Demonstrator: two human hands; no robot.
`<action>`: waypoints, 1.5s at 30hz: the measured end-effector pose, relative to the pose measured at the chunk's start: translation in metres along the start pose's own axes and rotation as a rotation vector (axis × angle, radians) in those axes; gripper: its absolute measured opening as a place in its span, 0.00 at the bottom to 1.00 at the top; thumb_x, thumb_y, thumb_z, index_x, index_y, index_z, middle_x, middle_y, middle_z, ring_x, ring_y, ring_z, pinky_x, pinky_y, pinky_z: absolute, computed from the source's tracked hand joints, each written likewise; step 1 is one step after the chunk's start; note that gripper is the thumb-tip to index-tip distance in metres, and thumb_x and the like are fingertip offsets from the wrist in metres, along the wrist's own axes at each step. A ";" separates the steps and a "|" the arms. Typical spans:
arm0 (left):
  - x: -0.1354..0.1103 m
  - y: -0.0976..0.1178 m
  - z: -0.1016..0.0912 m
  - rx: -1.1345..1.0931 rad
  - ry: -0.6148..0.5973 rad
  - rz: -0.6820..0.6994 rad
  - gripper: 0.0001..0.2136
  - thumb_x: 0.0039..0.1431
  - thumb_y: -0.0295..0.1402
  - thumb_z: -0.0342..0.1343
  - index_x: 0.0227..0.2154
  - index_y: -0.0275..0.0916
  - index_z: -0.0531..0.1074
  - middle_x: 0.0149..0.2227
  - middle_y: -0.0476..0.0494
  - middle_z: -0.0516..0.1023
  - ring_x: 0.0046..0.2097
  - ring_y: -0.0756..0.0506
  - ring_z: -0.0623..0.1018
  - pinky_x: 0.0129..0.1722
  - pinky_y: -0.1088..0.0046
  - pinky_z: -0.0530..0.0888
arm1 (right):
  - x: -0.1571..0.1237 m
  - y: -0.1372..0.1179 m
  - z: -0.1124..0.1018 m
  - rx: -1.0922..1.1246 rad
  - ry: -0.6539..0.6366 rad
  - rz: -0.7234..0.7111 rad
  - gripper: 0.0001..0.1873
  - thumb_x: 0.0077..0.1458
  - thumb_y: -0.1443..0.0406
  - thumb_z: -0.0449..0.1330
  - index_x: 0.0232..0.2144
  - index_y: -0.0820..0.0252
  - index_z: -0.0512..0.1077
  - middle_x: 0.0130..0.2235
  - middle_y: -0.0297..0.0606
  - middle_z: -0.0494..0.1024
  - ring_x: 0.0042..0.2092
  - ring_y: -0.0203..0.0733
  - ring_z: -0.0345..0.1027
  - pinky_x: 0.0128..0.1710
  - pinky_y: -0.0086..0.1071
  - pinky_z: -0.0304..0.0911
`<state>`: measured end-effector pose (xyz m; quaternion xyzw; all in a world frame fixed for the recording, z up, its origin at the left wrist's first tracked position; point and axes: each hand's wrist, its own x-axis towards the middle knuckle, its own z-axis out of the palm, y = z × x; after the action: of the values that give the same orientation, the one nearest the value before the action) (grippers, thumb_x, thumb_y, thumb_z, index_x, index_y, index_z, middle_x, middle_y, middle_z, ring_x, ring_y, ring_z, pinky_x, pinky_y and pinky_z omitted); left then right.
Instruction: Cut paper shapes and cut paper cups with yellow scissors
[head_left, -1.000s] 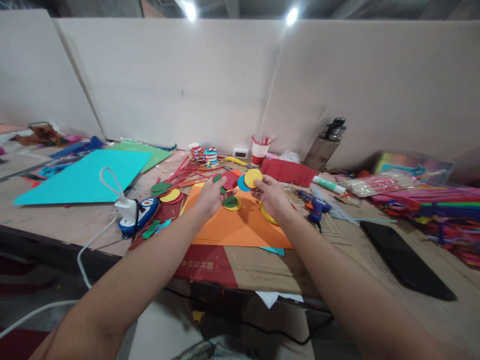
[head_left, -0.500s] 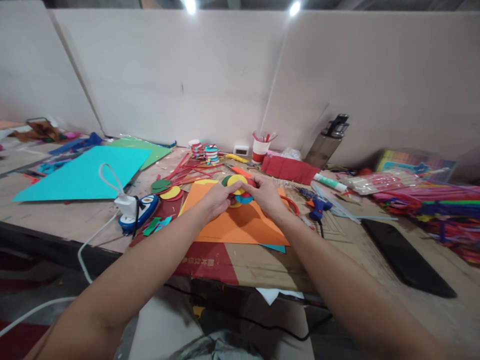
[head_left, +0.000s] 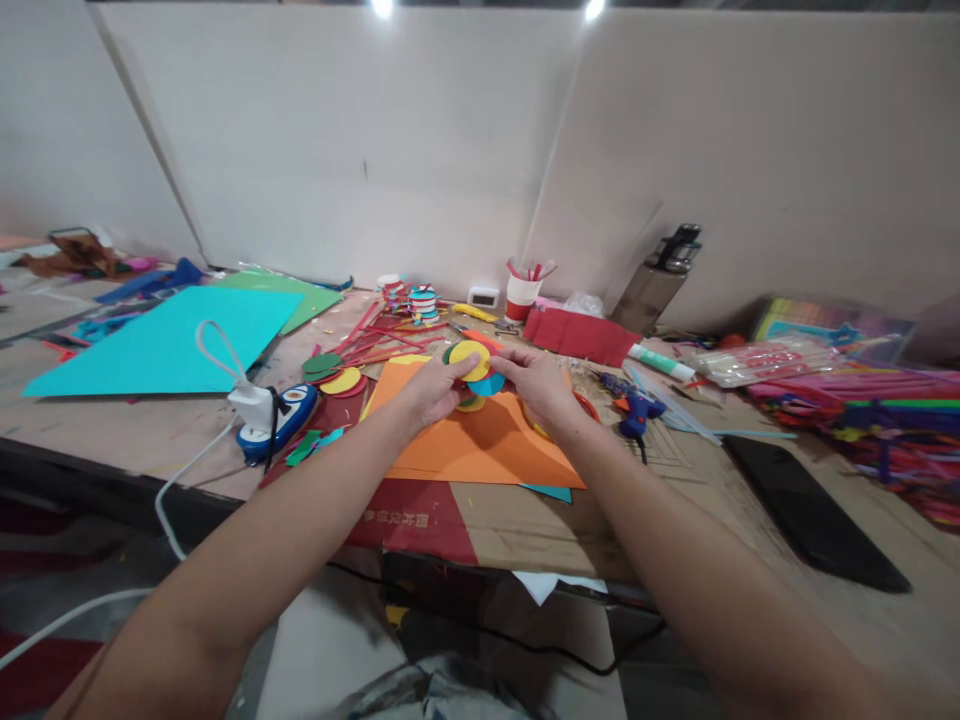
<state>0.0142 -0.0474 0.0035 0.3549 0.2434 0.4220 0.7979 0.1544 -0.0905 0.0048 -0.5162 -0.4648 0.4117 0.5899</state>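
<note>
My left hand (head_left: 429, 389) and my right hand (head_left: 534, 386) meet above an orange paper sheet (head_left: 480, 445) and together pinch a small fan of paper discs. A yellow disc (head_left: 469, 359) lies on top, with a blue disc (head_left: 489, 384) and bits of green and red showing behind it. Both hands are closed on the discs. More cut discs, green, yellow and red (head_left: 334, 375), lie on the table to the left of my left hand.
A large cyan sheet (head_left: 161, 340) lies at the left, by a white plug and cable (head_left: 251, 405). A blue glue gun (head_left: 634, 408), a glue stick (head_left: 660, 362), a red-and-white cup (head_left: 520, 292), a dark bottle (head_left: 654, 280) and a black phone (head_left: 814, 515) stand to the right.
My hands were apart a second ago, the right one alone holding the yellow and blue discs. They have come together, and both now grip the stacked discs.
</note>
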 end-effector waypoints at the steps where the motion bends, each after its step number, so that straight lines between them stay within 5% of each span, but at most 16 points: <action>1: -0.001 0.000 0.001 0.017 -0.014 -0.011 0.11 0.47 0.25 0.65 0.35 0.34 0.71 0.32 0.44 0.77 0.34 0.46 0.78 0.41 0.63 0.76 | 0.001 0.001 -0.001 -0.029 0.035 -0.011 0.14 0.39 0.58 0.69 0.26 0.61 0.75 0.23 0.31 0.74 0.24 0.30 0.62 0.25 0.27 0.60; 10: 0.001 0.014 -0.002 -0.102 0.030 0.203 0.08 0.57 0.25 0.53 0.40 0.33 0.72 0.34 0.41 0.78 0.40 0.46 0.79 0.46 0.64 0.75 | 0.003 -0.001 -0.003 -0.043 0.172 -0.077 0.13 0.41 0.59 0.66 0.29 0.60 0.74 0.27 0.33 0.75 0.27 0.32 0.65 0.25 0.27 0.60; 14: -0.002 0.016 -0.006 -0.039 0.039 0.191 0.14 0.55 0.24 0.56 0.44 0.42 0.70 0.30 0.49 0.75 0.33 0.51 0.77 0.36 0.72 0.75 | 0.003 -0.004 -0.003 0.008 0.181 -0.083 0.14 0.42 0.61 0.64 0.34 0.59 0.74 0.32 0.34 0.76 0.31 0.33 0.68 0.29 0.27 0.63; 18: -0.004 0.008 -0.005 0.118 -0.051 0.049 0.14 0.48 0.36 0.66 0.35 0.37 0.69 0.27 0.48 0.71 0.26 0.52 0.73 0.21 0.80 0.64 | 0.002 -0.002 0.000 -0.039 0.154 -0.138 0.13 0.43 0.62 0.64 0.34 0.59 0.74 0.31 0.35 0.77 0.31 0.34 0.68 0.30 0.29 0.64; 21: -0.004 0.003 -0.004 0.213 -0.086 0.072 0.20 0.40 0.39 0.70 0.32 0.36 0.68 0.25 0.48 0.71 0.23 0.52 0.71 0.18 0.80 0.60 | 0.001 -0.003 0.001 -0.163 0.151 -0.198 0.12 0.45 0.61 0.64 0.35 0.60 0.75 0.32 0.36 0.77 0.31 0.35 0.68 0.28 0.29 0.63; 25: 0.001 0.013 -0.007 0.171 0.083 0.234 0.18 0.39 0.34 0.70 0.31 0.36 0.68 0.23 0.51 0.71 0.21 0.53 0.70 0.17 0.81 0.58 | -0.001 0.001 0.003 -0.364 0.088 -0.230 0.15 0.55 0.58 0.57 0.40 0.60 0.75 0.39 0.40 0.78 0.36 0.38 0.70 0.34 0.32 0.66; 29: 0.007 0.027 -0.012 -0.024 0.279 0.336 0.18 0.39 0.32 0.70 0.31 0.37 0.67 0.22 0.54 0.70 0.22 0.54 0.71 0.18 0.82 0.60 | -0.007 0.009 0.008 -0.964 -0.198 -0.284 0.21 0.53 0.63 0.62 0.50 0.60 0.74 0.52 0.44 0.75 0.52 0.47 0.64 0.54 0.41 0.56; 33: 0.008 0.027 -0.013 -0.052 0.325 0.294 0.16 0.41 0.31 0.69 0.30 0.37 0.67 0.23 0.53 0.70 0.22 0.54 0.71 0.19 0.81 0.61 | -0.015 0.005 0.016 -1.348 -0.312 -0.194 0.14 0.57 0.60 0.59 0.45 0.55 0.77 0.48 0.40 0.78 0.53 0.51 0.62 0.52 0.42 0.51; 38: 0.011 0.020 -0.015 -0.033 0.302 0.292 0.14 0.41 0.29 0.68 0.28 0.36 0.67 0.24 0.52 0.71 0.24 0.53 0.72 0.20 0.81 0.64 | -0.018 -0.005 0.023 -1.431 -0.295 -0.115 0.17 0.63 0.64 0.49 0.37 0.56 0.78 0.42 0.38 0.80 0.47 0.46 0.65 0.42 0.37 0.50; 45: 0.010 0.019 -0.016 -0.018 0.265 0.270 0.15 0.40 0.29 0.68 0.28 0.37 0.66 0.23 0.53 0.70 0.23 0.53 0.72 0.20 0.81 0.63 | -0.013 0.001 0.019 -1.412 -0.137 -0.218 0.17 0.62 0.68 0.48 0.33 0.60 0.76 0.39 0.41 0.79 0.44 0.43 0.66 0.41 0.34 0.50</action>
<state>-0.0005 -0.0255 0.0071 0.3183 0.2928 0.5706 0.6981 0.1330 -0.0982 0.0025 -0.6982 -0.7052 -0.0172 0.1224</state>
